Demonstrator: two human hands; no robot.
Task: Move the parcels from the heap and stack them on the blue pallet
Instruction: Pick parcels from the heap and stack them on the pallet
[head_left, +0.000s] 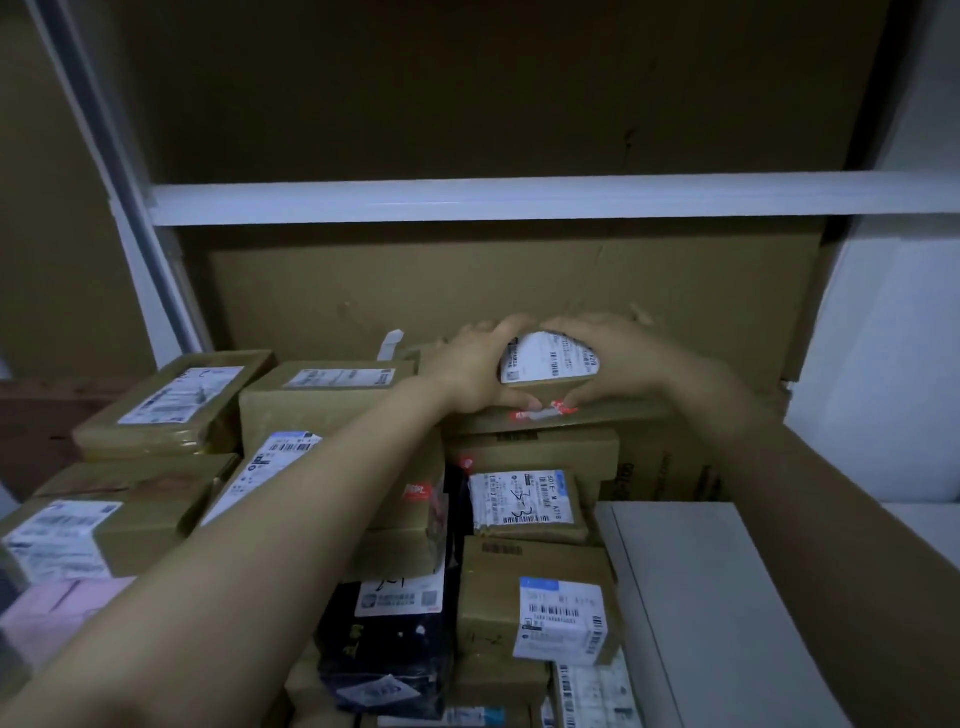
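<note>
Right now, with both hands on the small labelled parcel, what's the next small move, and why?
Likely lift the small parcel straight up: left hand and right hand grip its sides, and it sits topmost on a taped box, so nothing pins it.

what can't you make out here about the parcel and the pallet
Head view only:
- Sides and back of the small parcel: covered by the left hand and right hand.
- Print on its label: too blurred and dim to read.
- The blue pallet: not in view; the pile of parcels fills the lower frame.
- Bottom of the pile: cut off by the lower edge.
</note>
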